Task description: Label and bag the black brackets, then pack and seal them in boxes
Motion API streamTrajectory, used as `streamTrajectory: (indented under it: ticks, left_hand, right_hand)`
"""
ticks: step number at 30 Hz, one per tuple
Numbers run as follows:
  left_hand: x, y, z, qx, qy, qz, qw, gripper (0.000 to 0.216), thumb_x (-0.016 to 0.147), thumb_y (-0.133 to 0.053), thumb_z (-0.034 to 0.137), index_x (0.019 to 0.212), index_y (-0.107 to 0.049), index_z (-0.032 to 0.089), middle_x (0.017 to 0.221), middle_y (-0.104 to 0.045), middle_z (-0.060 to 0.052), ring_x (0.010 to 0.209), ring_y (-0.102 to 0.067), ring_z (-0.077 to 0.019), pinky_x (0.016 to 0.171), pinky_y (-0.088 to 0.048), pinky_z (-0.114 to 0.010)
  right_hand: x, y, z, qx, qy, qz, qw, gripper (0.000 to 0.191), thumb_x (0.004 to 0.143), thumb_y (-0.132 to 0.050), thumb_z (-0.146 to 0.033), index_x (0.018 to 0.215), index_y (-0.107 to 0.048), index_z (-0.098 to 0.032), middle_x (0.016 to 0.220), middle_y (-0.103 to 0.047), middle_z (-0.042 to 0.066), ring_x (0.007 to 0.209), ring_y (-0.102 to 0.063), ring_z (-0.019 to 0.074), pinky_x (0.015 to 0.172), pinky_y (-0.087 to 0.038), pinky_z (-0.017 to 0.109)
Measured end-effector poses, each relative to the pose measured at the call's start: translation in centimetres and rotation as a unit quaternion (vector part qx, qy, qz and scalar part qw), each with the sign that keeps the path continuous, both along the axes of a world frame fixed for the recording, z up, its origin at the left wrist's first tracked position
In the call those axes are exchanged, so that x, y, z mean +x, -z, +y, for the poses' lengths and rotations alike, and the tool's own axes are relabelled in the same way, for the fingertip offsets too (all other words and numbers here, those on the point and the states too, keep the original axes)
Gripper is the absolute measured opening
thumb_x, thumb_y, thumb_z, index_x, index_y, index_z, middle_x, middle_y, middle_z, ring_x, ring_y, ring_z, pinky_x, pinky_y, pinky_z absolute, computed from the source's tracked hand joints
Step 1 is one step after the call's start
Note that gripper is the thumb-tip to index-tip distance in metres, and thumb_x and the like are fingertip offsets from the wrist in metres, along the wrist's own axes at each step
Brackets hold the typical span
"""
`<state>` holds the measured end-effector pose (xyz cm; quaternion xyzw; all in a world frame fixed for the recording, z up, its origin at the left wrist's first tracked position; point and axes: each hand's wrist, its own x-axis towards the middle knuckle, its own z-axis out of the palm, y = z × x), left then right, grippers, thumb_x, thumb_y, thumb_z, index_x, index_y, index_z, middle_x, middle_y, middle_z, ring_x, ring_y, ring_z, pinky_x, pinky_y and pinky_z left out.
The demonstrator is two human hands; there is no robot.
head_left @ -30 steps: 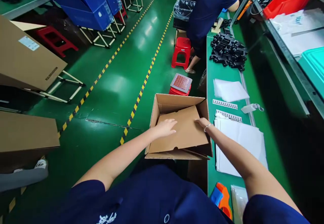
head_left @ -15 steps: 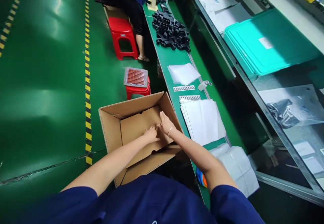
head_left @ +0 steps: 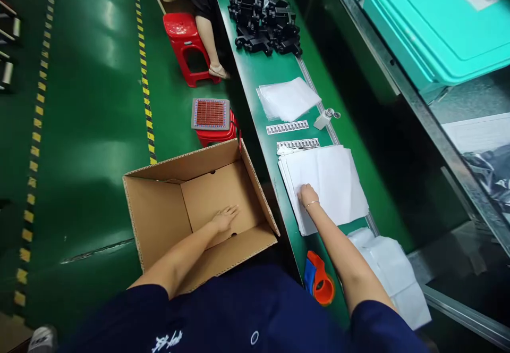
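A cardboard box stands with its top uncovered, in front of me and left of the bench. Inside it, my left hand lies flat on the bottom panel, fingers stretched out. On the green bench is a stack of white sheets. My right hand is at the left part of this stack, fingers curled together on the top sheet. How many sheets are between the fingers is hidden. An orange and blue tape dispenser lies near my right forearm.
Farther along the bench are clear plastic sheets, two label strips and a heap of black parts. A red stool bears a tray. A person's leg is beside another red stool. A teal bin is at right.
My right hand has left the box and moved right onto the white sheets. My left hand has flattened on the box bottom. The tape dispenser shows more fully, and the view has shifted.
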<state>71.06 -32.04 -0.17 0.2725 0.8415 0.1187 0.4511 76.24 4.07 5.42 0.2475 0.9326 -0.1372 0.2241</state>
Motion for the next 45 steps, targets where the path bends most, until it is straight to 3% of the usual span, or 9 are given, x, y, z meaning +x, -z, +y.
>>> streamTrajectory:
  ticks: [2,5,8,10,12,16,20,26,45]
  left_hand:
    - [-1.5,-1.8,0.7,0.005,-0.058,0.045,0.997,0.056,0.083,-0.049,0.017,0.139,-0.046,0.013,0.15,-0.039,-0.017,0.138,-0.037,-0.026,0.112,-0.032,-0.04]
    - [-4.2,-6.8,2.5,0.039,-0.154,0.147,0.976,0.05,0.095,-0.027,0.024,0.142,-0.039,0.009,0.145,-0.044,-0.018,0.133,-0.043,-0.0232,0.109,-0.035,-0.037]
    - [-6.1,-12.9,6.6,0.22,-0.265,0.236,0.909,0.04,0.096,-0.032,0.033,0.122,-0.058,0.017,0.122,-0.062,-0.01,0.109,-0.059,-0.0213,0.095,-0.047,-0.033]
    - [-6.6,-15.8,11.0,0.302,-0.254,0.206,0.896,0.033,0.094,-0.038,0.033,0.102,-0.067,0.019,0.102,-0.069,-0.006,0.096,-0.063,-0.0192,0.089,-0.048,-0.03]
    - [-6.4,-16.9,16.1,0.274,-0.19,0.112,0.936,0.028,0.091,-0.043,0.026,0.094,-0.069,0.017,0.092,-0.071,-0.004,0.09,-0.064,-0.0182,0.086,-0.048,-0.028]
    - [-4.8,-14.6,24.6,0.181,-0.113,0.014,0.977,0.016,0.08,-0.055,0.013,0.08,-0.071,0.014,0.087,-0.073,-0.007,0.089,-0.065,-0.0206,0.081,-0.047,-0.027]
    - [-3.3,-11.4,28.0,0.141,-0.127,0.0,0.982,0.01,0.077,-0.062,0.018,0.078,-0.07,0.012,0.085,-0.072,-0.011,0.089,-0.065,-0.0235,0.077,-0.047,-0.028]
    - [-2.9,-9.7,29.1,0.132,-0.161,-0.026,0.978,0.014,0.079,-0.056,0.016,0.071,-0.067,0.014,0.068,-0.069,-0.006,0.072,-0.064,-0.0175,0.07,-0.047,-0.026]
    - [-2.7,-8.7,28.6,0.134,-0.259,-0.143,0.946,0.019,0.073,-0.053,0.004,0.056,-0.054,0.014,0.054,-0.062,-0.003,0.06,-0.064,-0.0135,0.055,-0.046,-0.02]
  right_hand:
    - [-0.7,1.1,0.0,-0.012,0.007,-0.004,1.0,0.024,0.091,-0.058,-0.031,0.108,-0.061,-0.013,0.116,-0.061,0.01,0.104,-0.059,0.0204,0.091,-0.049,0.041]
    - [-1.2,1.7,1.0,-0.043,0.02,0.008,0.999,0.024,0.091,-0.058,-0.034,0.104,-0.062,-0.014,0.11,-0.063,0.008,0.099,-0.06,0.0187,0.088,-0.05,0.04]
    - [-0.8,1.6,2.6,-0.088,0.042,0.036,0.995,0.019,0.091,-0.058,-0.033,0.093,-0.063,-0.015,0.098,-0.065,0.005,0.089,-0.06,0.0159,0.082,-0.05,0.036]
    - [-0.2,1.4,3.7,-0.127,0.064,0.065,0.988,0.016,0.088,-0.056,-0.029,0.083,-0.062,-0.016,0.086,-0.065,0.002,0.079,-0.059,0.0144,0.075,-0.048,0.031]
    - [0.4,1.3,4.5,-0.171,0.086,0.097,0.977,0.015,0.083,-0.053,-0.027,0.075,-0.061,-0.017,0.076,-0.063,0.0,0.072,-0.057,0.014,0.069,-0.045,0.028]
    - [1.2,1.3,5.6,-0.25,0.135,0.15,0.947,0.019,0.072,-0.05,-0.034,0.072,-0.061,-0.019,0.066,-0.059,-0.001,0.064,-0.053,0.0142,0.062,-0.042,0.026]
    - [1.5,1.5,6.1,-0.308,0.172,0.176,0.919,0.024,0.066,-0.052,-0.04,0.071,-0.061,-0.019,0.061,-0.056,-0.002,0.059,-0.05,0.0135,0.06,-0.041,0.026]
    - [1.5,1.4,6.5,-0.361,0.197,0.182,0.893,0.021,0.062,-0.055,-0.038,0.069,-0.061,-0.019,0.062,-0.058,-0.002,0.06,-0.05,0.0132,0.061,-0.042,0.026]
    - [2.0,0.6,7.7,-0.444,0.214,0.172,0.853,0.021,0.057,-0.056,-0.038,0.068,-0.056,-0.019,0.056,-0.047,-0.007,0.056,-0.045,0.0106,0.059,-0.046,0.027]
